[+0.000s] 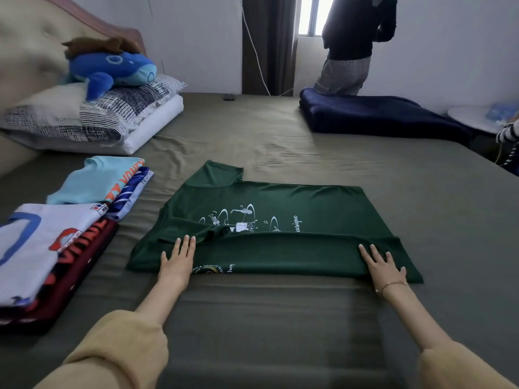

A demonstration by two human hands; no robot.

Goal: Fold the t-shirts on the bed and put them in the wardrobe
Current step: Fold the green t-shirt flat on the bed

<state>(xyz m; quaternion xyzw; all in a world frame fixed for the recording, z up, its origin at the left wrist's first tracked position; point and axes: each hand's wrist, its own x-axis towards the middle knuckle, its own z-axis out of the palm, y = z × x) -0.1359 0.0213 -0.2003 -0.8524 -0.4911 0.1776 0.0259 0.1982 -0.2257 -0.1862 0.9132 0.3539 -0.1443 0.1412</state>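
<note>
Here the left hand (176,262) and right hand (383,265) lie flat, fingers straight, pressing the near folded edge of the green t-shirt (280,220) spread mid-bed (280,136). Left sit stacks of folded t-shirts (56,237); far left, pillows (92,122) under a blue plush (112,68).

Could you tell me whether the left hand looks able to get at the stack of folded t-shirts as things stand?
Probably yes: the left hand lies flat on the green t-shirt, holding nothing, and only bare bed sheet separates it from the stack of folded t-shirts.
</note>
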